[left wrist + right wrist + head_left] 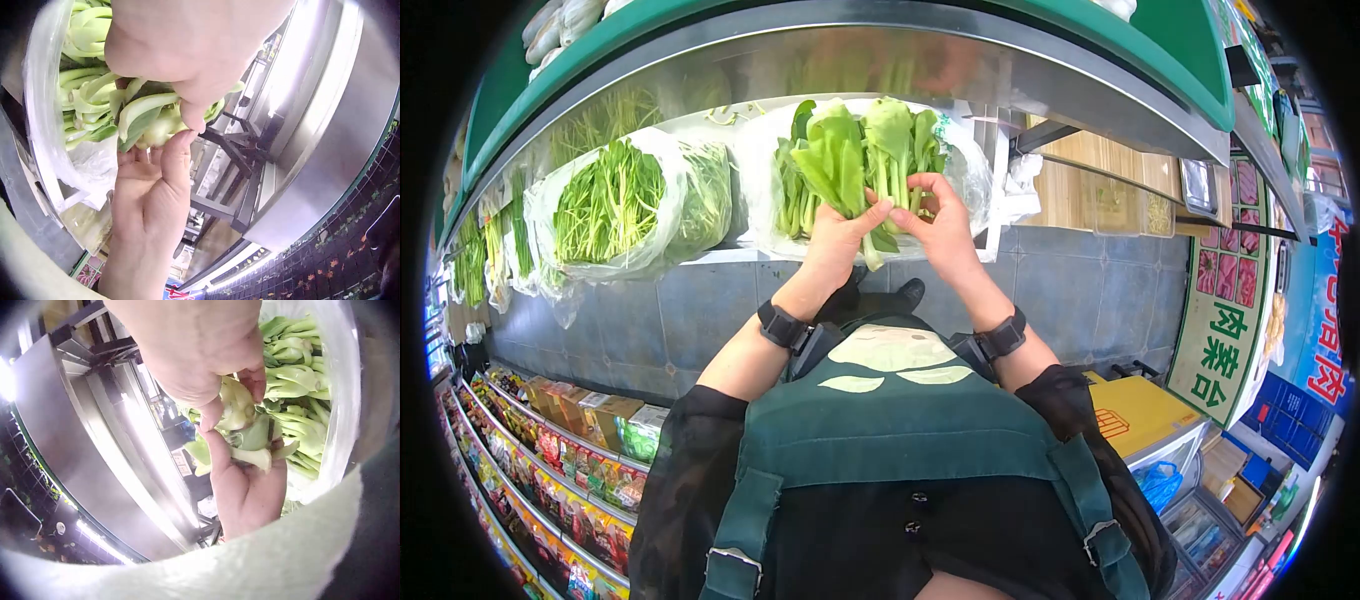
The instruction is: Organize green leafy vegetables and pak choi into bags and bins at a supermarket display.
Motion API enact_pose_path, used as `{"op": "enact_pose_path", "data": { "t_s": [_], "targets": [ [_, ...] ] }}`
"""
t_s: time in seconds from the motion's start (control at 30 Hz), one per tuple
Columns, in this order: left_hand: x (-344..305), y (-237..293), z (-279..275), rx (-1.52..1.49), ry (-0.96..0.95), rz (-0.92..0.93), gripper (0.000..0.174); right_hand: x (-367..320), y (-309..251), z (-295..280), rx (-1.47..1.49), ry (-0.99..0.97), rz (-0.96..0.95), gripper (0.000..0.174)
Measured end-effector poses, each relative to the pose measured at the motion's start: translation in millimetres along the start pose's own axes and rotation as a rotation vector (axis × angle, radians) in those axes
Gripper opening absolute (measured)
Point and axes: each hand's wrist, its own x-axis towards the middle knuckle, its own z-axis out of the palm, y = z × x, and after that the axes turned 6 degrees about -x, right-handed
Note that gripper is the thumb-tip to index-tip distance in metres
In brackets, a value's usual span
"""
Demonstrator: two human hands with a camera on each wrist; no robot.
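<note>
My left hand (838, 248) holds a bok choy leaf (834, 155), its pale stalk (256, 456) lying across the palm in the right wrist view. My right hand (948, 232) grips a head of bok choy (887, 140) near its base, thumb close to the left thumb. The base of that bok choy (236, 403) points toward the right wrist camera. Below and around the hands, several more heads of bok choy (300, 381) lie in a clear plastic bag (970, 165). Their leafy ends are partly hidden behind the held pieces in the head view.
To the left, bagged thin-stemmed greens (610, 200) stand on the same low shelf. A metal-edged upper shelf (730, 60) overhangs the bok choy. Wooden boards (1090, 185) lie to the right, packaged goods (570, 450) fill racks behind, and grey floor tiles (710, 300) show below.
</note>
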Motion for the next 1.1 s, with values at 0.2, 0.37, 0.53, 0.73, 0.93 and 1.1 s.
{"op": "enact_pose_path", "data": {
  "t_s": [0.2, 0.37, 0.53, 0.73, 0.93, 1.1],
  "targets": [
    [-1.0, -1.8, 6.6, -0.043, 0.103, 0.034, 0.017, -0.8, 7.1, 9.5, -0.248, 0.163, -0.159, 0.047],
    [-0.6, -7.6, 6.0, 0.014, 0.178, 0.167, 0.014, -1.0, 12.4, 17.6, -0.197, 0.239, -0.091, 0.046],
    [0.6, -9.7, 6.4, 0.094, 0.237, 0.223, 0.014, 0.5, 17.9, 22.6, -0.242, 0.313, -0.079, 0.044],
    [-4.2, -6.3, 10.4, -0.083, 0.083, 0.117, 0.024, -0.1, 10.3, 22.9, -0.239, 0.331, -0.045, 0.043],
    [-5.0, -6.8, 7.3, -0.207, -0.034, 0.080, 0.023, 2.1, 3.1, 22.1, 0.064, 0.313, 0.023, 0.040],
    [-1.4, -14.8, -4.2, -0.235, -0.104, 0.155, 0.020, 2.5, 1.6, 27.0, 0.342, 0.292, 0.178, 0.037]
  ]
}}
